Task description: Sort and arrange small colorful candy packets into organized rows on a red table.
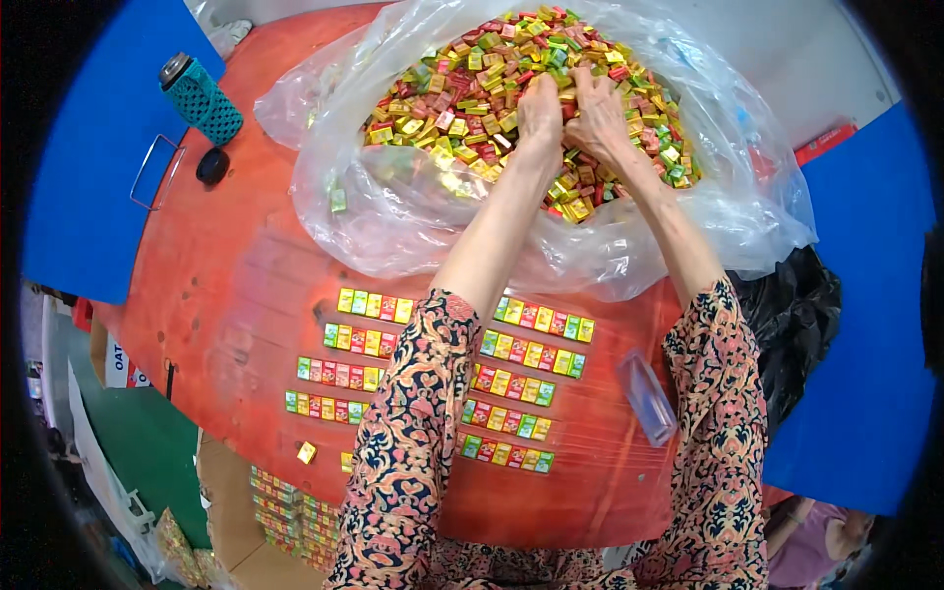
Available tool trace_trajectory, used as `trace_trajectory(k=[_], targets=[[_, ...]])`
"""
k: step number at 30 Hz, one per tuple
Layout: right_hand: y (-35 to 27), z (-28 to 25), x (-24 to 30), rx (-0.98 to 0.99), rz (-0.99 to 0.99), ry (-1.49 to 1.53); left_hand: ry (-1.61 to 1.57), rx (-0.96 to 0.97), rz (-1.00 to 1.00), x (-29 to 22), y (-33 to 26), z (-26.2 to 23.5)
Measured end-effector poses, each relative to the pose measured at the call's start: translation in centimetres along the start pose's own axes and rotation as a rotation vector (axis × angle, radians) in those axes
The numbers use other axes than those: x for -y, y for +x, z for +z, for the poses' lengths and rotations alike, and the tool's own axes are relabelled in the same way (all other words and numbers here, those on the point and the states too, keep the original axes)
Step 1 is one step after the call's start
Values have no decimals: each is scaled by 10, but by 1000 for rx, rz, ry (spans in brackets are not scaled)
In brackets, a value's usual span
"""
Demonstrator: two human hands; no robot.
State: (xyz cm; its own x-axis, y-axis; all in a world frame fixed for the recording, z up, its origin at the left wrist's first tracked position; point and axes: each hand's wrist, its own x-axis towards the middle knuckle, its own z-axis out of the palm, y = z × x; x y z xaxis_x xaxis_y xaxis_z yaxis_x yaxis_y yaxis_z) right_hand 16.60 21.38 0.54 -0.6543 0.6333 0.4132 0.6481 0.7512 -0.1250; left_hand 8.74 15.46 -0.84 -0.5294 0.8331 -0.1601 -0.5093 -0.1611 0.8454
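A heap of small wrapped blocks (pixel 462 103), red, yellow, green and pink, fills a large clear plastic bag (pixel 383 231) spread at the far side of the red table (pixel 246 324). Both my hands reach into this heap, close together. The fingers of my left hand (pixel 539 116) are curled down among the blocks, and what they grip is hidden. Beside it, my right hand (pixel 600 120) has its thumb and fingers apart over the blocks. Nearer me lie several neat rows of the same blocks (pixel 531 349), partly covered by my left sleeve.
A clear plastic box (pixel 647 398) lies right of the rows. One loose yellow block (pixel 307 452) is near the front left edge. A bottle in a teal cover (pixel 202 98) and a black cap (pixel 211 165) stand far left. A cardboard box (pixel 231 506) holds stacked packs below.
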Motion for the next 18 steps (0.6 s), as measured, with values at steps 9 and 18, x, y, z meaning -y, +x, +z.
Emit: trace_trajectory(k=[9, 18], targets=[[-42, -31, 41, -130, -324, 326, -562, -53, -89, -4, -26, -6], [-66, -55, 60, -54, 25, 1313, -741, -55, -151, -16, -73, -27]])
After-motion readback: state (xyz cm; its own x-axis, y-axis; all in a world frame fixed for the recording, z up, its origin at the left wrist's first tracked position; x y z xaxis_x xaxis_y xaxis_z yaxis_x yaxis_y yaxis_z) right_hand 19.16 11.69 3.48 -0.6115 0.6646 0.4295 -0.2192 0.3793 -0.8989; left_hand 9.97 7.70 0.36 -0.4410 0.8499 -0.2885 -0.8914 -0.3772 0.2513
